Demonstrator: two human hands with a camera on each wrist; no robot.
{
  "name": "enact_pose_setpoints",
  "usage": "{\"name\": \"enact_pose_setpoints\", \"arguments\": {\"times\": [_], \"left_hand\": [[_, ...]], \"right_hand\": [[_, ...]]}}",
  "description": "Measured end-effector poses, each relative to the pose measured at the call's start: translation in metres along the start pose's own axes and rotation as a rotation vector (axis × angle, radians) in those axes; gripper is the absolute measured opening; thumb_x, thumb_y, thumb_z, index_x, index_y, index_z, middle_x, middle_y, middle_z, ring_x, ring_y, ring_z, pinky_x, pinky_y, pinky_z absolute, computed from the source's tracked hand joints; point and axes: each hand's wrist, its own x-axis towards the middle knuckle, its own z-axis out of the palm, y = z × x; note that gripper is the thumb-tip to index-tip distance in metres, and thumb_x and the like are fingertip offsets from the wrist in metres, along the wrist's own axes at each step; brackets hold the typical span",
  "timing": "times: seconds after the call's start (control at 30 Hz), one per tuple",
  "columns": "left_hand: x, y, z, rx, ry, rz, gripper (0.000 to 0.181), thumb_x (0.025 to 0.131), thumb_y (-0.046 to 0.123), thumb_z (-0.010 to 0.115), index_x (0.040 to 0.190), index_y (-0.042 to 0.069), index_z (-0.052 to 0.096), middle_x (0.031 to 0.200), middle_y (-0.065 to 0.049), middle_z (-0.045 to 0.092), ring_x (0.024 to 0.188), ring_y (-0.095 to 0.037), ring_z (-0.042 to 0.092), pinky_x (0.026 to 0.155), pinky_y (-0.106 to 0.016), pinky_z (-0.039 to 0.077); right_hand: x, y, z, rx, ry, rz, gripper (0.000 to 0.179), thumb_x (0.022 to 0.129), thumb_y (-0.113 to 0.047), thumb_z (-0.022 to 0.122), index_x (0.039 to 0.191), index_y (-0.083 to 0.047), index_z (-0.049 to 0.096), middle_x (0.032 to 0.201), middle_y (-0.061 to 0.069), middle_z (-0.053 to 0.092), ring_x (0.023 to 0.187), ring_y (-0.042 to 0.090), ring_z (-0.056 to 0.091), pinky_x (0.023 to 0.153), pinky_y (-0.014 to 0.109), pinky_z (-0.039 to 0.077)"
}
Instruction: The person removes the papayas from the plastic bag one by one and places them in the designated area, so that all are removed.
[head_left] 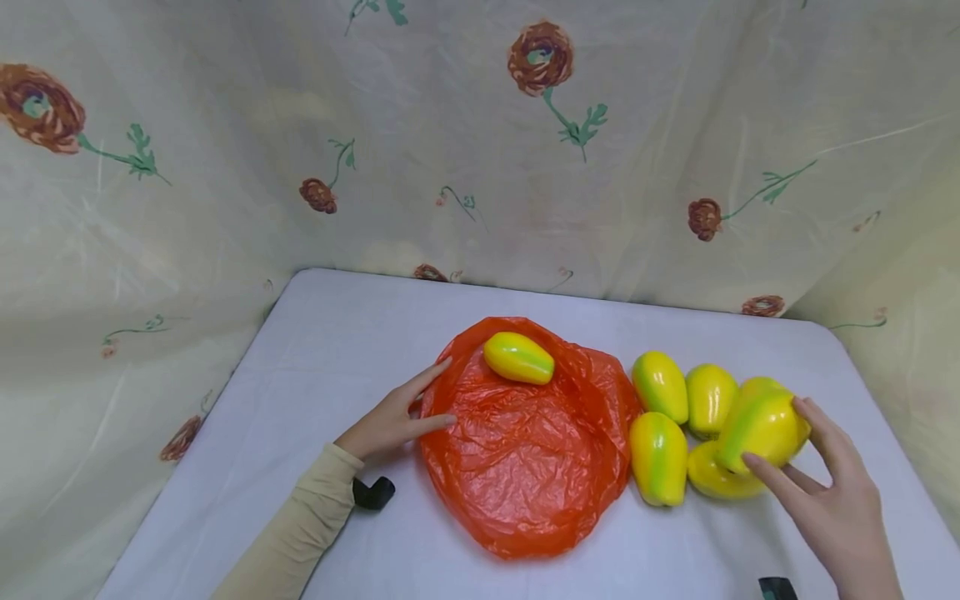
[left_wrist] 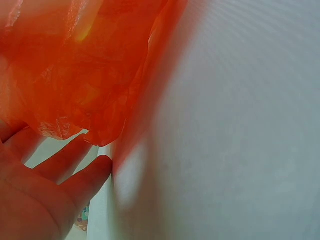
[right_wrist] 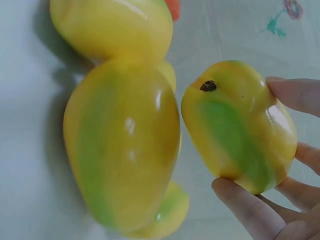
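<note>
A red plastic bag lies spread on the table with its mouth facing up. One yellow-green papaya rests inside it near the far rim. My left hand touches the bag's left rim, fingers fairly straight; the left wrist view has the fingers beside the thin red plastic. On the right, my right hand holds another glossy papaya between thumb and fingertips, its dark stem end showing in the right wrist view. The held papaya is over a cluster of several loose papayas and partly hides them.
The table has a white cover. Flower-printed cloth hangs behind it and at both sides. A small black piece is by my left wrist, and another dark piece is at the bottom right.
</note>
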Motion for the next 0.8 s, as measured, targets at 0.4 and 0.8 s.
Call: {"name": "enact_pose_setpoints", "arguments": {"times": [0.4, 0.8], "left_hand": [[-0.001, 0.002, 0.000, 0.011, 0.009, -0.018, 0.084, 0.095, 0.037, 0.075, 0.163, 0.039, 0.026, 0.172, -0.001, 0.026, 0.151, -0.032, 0.041, 0.111, -0.049, 0.052], [-0.001, 0.002, 0.000, 0.017, 0.002, -0.006, 0.084, 0.095, 0.037, 0.075, 0.163, 0.038, 0.026, 0.172, -0.002, 0.025, 0.152, -0.033, 0.039, 0.112, -0.050, 0.051]], "right_hand": [[-0.006, 0.033, -0.018, -0.023, 0.034, 0.117, 0.091, 0.097, -0.034, 0.072, 0.166, -0.032, 0.014, 0.176, -0.004, 0.006, 0.161, 0.039, 0.007, 0.071, 0.002, 0.052], [-0.004, 0.056, -0.027, -0.070, -0.062, 0.159, 0.095, 0.097, -0.045, 0.070, 0.167, -0.024, 0.010, 0.176, 0.005, -0.001, 0.157, 0.051, 0.009, 0.075, 0.010, 0.057]]}}
